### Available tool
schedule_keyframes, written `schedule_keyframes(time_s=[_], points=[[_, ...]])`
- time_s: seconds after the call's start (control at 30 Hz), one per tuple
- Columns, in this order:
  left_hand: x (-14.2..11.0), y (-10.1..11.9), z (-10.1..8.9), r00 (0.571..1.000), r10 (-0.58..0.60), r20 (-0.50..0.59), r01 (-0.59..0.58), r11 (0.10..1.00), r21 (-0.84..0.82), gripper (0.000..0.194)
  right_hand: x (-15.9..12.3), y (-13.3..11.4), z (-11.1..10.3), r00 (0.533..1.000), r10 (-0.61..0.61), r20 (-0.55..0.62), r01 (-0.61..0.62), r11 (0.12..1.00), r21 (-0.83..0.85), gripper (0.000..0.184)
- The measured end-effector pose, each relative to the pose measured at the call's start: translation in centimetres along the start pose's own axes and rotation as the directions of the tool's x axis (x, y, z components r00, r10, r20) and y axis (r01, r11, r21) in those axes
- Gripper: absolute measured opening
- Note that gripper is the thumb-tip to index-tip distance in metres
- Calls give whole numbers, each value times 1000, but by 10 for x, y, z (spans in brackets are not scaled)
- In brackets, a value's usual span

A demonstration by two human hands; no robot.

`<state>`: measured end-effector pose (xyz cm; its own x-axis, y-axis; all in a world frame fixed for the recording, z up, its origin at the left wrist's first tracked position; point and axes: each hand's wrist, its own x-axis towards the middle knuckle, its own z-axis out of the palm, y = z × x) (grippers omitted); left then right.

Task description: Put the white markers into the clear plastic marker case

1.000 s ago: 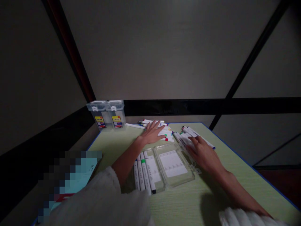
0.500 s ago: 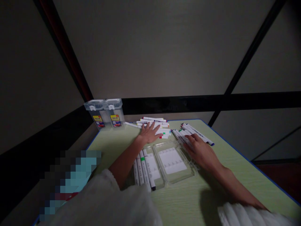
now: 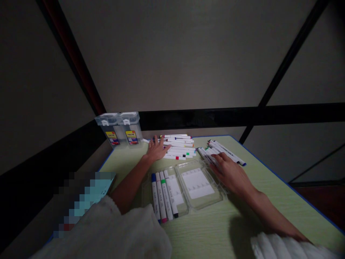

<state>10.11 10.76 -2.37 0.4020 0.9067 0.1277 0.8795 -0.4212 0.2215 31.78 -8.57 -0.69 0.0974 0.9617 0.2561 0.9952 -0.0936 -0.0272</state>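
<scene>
My left hand [image 3: 157, 148], its fingers spread, lies at the left end of a loose row of white markers [image 3: 179, 144] with coloured caps at the back of the table. My right hand [image 3: 229, 171] rests over a second group of white markers [image 3: 222, 151] on the right; its fingers are loosely bent and partly hide them, the fingertips lying on top. Between my forearms an opened clear plastic case [image 3: 207, 205] lies flat. Several white markers [image 3: 165, 196] with blue, pink, green and black marks sit side by side in its left half. A white printed sheet [image 3: 198, 183] shows in the right half.
Two clear lidded boxes [image 3: 130, 126] with yellow labels stand at the back left corner. A light blue item [image 3: 94, 194], partly pixelated, is at the left edge of the table [image 3: 205, 233]. A wall rises behind the table.
My left hand has slid left along the back markers, uncovering more of them; the red- and green-marked ones lie further left. My right hand has stayed over its group.
</scene>
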Motion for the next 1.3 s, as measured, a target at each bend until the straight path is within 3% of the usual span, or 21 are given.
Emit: schedule_keyframes(time_s=[0.23, 0.43, 0.57, 0.73, 0.93, 1.0, 1.07, 1.3], points=[[-7, 14, -18, 994, 90, 60, -93, 994, 50, 56, 0, 0, -1, 1000, -4, 3, 4, 1000, 3, 28], [-18, 1, -29, 984, 170, 44, -176, 962, 208, 51, 0, -1, 0, 1000, -7, 2, 7, 1000, 12, 29], [-17, -9, -26, 979, 201, 24, -198, 924, 326, 37, 0, -1, -1, 1000, -11, 7, 11, 1000, 19, 29], [-13, -19, -24, 955, 295, 6, -269, 861, 432, 35, 0, -2, -2, 1000, -8, 17, 7, 1000, 22, 30], [-15, -17, -35, 910, 414, 0, -357, 785, 506, 33, 0, -4, -5, 1000, -7, 23, 6, 1000, 29, 31], [-18, -7, -39, 884, 467, 4, -401, 755, 518, 32, 0, -4, -5, 1000, -9, 26, 8, 999, 34, 31], [-22, 7, -40, 824, 566, 18, -485, 688, 539, 29, -1, -4, -4, 999, -9, 31, 8, 999, 38, 32], [-38, 50, -27, 724, 677, 130, -658, 621, 427, 22, -1, -4, -4, 1000, -11, 29, 10, 999, 41, 33]])
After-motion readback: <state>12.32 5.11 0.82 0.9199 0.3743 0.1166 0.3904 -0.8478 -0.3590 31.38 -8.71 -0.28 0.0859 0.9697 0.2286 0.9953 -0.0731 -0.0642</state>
